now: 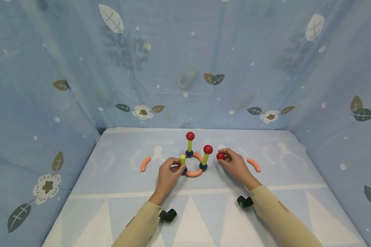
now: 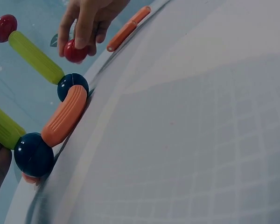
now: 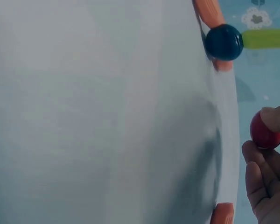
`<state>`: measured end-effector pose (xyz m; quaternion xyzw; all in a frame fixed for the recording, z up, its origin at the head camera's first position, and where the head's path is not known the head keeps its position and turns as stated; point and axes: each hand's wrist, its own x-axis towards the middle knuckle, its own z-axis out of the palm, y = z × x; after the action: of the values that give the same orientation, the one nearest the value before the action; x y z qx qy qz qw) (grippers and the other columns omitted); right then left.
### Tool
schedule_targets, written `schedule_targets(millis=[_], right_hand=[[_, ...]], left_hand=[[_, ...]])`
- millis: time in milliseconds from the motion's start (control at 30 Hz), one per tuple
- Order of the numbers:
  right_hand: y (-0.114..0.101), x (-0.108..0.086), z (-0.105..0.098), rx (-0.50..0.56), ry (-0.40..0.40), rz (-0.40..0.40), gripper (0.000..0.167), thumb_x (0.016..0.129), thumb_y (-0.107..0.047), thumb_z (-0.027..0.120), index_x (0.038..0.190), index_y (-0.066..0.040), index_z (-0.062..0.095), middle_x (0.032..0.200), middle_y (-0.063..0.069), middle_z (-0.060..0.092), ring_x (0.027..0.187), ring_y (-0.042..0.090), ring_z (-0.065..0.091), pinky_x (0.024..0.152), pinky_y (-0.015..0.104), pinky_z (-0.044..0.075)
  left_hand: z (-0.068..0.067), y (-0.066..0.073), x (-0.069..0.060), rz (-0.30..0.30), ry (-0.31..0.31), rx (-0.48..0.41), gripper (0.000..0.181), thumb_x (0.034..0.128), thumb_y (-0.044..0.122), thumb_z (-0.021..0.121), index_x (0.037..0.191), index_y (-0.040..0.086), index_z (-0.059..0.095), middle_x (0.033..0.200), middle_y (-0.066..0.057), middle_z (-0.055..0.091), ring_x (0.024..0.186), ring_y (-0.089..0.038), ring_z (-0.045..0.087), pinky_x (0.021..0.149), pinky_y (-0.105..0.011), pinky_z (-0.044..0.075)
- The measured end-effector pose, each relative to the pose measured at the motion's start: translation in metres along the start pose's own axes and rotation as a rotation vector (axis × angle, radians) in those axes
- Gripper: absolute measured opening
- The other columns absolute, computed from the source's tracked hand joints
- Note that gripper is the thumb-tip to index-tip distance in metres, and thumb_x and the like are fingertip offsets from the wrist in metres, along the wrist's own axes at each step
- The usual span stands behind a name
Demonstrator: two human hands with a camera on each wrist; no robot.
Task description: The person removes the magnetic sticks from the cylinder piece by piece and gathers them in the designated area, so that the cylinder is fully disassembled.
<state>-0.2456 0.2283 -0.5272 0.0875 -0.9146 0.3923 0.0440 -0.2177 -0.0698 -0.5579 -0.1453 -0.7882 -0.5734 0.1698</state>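
Observation:
A ring of curved orange pieces (image 1: 194, 174) joined by dark blue balls (image 1: 203, 166) lies on the table. Two yellow-green rods (image 1: 205, 159) stand up from it, each topped by a red ball (image 1: 208, 149). My left hand (image 1: 168, 174) pinches a third yellow-green rod (image 1: 183, 159), which has no ball on top and rises from the nearest-left blue ball (image 2: 33, 155). To the right of the ring, my right hand (image 1: 235, 166) holds a loose red ball (image 3: 265, 130) between thumb and fingers, apart from the structure.
One loose curved orange piece (image 1: 145, 164) lies left of the ring, another orange piece (image 1: 254, 165) beyond the right hand. Black wrist-worn devices (image 1: 168, 215) sit at both sleeves. A blue patterned cloth (image 1: 185, 68) hangs behind and at both sides of the table.

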Motion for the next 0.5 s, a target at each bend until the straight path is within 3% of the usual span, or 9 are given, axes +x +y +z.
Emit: schedule_targets(millis=[200,500], right_hand=[[0.000,0.029,-0.003,-0.003,-0.013,0.093,0.039,0.094,-0.016,0.074,0.131,-0.011,0.063,0.125,0.011,0.066,0.102,0.026,0.063,0.088,0.044,0.054],[0.011,0.065,0.000,-0.066,-0.012,0.146,0.039,0.096,-0.017,0.072,0.133,-0.009,0.061,0.128,0.014,0.065,0.111,0.030,0.062,0.095,0.046,0.051]], left_hand=[[0.001,0.001,0.001,-0.003,-0.002,-0.005,0.014,0.0908,0.014,0.079,0.102,0.013,0.072,0.101,-0.001,0.068,0.096,-0.018,0.069,0.082,-0.025,0.059],[0.000,0.001,0.000,-0.014,-0.002,-0.013,0.013,0.0910,0.015,0.079,0.103,0.013,0.072,0.101,-0.001,0.068,0.097,-0.014,0.069,0.082,-0.025,0.059]])
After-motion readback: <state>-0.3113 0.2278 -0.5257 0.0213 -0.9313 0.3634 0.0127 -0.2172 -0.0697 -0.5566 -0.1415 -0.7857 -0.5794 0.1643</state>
